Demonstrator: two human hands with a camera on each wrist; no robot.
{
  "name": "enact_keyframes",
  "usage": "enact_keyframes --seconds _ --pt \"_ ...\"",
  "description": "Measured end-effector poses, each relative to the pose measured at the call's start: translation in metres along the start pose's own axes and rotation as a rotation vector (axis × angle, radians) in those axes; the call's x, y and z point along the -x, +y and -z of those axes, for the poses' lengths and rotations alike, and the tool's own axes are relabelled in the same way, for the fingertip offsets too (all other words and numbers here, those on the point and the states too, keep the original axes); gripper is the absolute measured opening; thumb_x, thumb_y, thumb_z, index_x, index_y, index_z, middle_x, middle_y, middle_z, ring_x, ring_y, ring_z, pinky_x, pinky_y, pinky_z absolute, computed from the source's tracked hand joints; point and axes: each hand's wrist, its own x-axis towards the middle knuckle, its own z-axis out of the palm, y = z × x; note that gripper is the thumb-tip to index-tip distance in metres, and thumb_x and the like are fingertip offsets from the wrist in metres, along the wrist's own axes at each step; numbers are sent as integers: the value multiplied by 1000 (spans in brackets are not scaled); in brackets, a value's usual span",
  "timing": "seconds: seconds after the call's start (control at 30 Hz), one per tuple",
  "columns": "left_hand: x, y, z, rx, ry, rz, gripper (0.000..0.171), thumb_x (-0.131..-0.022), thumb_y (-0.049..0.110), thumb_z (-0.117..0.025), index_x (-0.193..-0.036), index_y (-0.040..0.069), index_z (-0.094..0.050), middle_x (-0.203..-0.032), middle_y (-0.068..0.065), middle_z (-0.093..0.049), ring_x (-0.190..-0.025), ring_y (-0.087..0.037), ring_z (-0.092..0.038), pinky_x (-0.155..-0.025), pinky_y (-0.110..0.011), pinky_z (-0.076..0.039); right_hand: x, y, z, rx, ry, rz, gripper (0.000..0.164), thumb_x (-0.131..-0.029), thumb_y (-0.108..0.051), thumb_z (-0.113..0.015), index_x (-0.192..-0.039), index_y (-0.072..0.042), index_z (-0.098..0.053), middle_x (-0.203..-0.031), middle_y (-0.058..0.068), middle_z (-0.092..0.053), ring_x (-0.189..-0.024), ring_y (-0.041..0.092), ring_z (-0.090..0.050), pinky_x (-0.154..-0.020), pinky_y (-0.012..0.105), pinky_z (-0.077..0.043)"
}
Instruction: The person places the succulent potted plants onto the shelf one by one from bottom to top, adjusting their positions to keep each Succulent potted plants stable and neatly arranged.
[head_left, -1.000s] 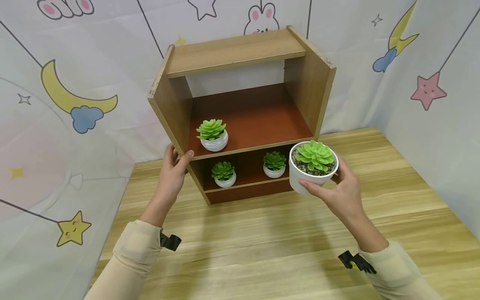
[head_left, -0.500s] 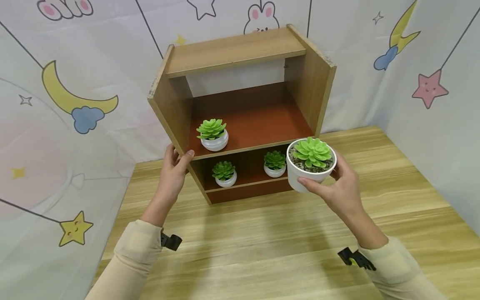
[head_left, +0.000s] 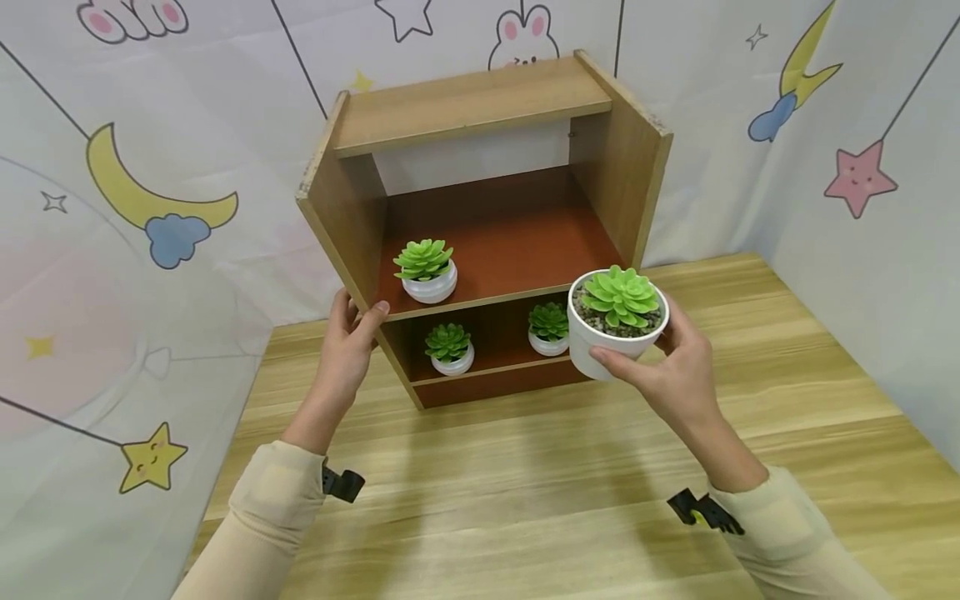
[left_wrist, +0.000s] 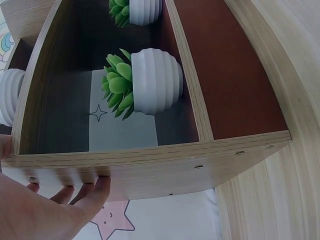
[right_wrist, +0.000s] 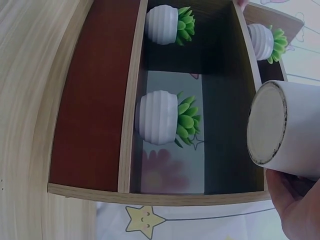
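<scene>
My right hand (head_left: 678,367) grips a potted succulent (head_left: 618,321) by its white pot, thumb on the near side. The pot is upright, off the table, in front of the wooden shelf's (head_left: 480,125) right side; its underside shows in the right wrist view. With thumb at the front edge and fingers on the outer face, my left hand (head_left: 345,358) holds the shelf's left side panel (left_wrist: 150,175). One small potted succulent (head_left: 427,271) stands at the left of the middle board. Two more, a left succulent (head_left: 450,348) and a right succulent (head_left: 549,329), stand in the lower compartment.
The shelf stands on a wood-grain table (head_left: 487,492), near a printed cloth backdrop (head_left: 247,125). Another cloth wall (head_left: 885,275) rises at the right. Bare red board (head_left: 517,233) extends right of the pot on the middle level.
My right hand has moved slightly left and up with the potted succulent, which now overlaps more of the shelf's right front. My left hand has stayed on the side panel.
</scene>
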Motion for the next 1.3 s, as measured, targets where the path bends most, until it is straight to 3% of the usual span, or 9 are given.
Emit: enact_keyframes --seconds 1.3 --pt "-2 -3 1 37 -5 -29 60 -101 28 -54 -152 13 -26 -148 -11 -37 -132 -30 -40 -103 -52 -36 -14 -6 -9 -43 21 66 80 -63 10 -86 -136 -1 -56 -122 12 -63 -107 19 -61 -85 23 -50"
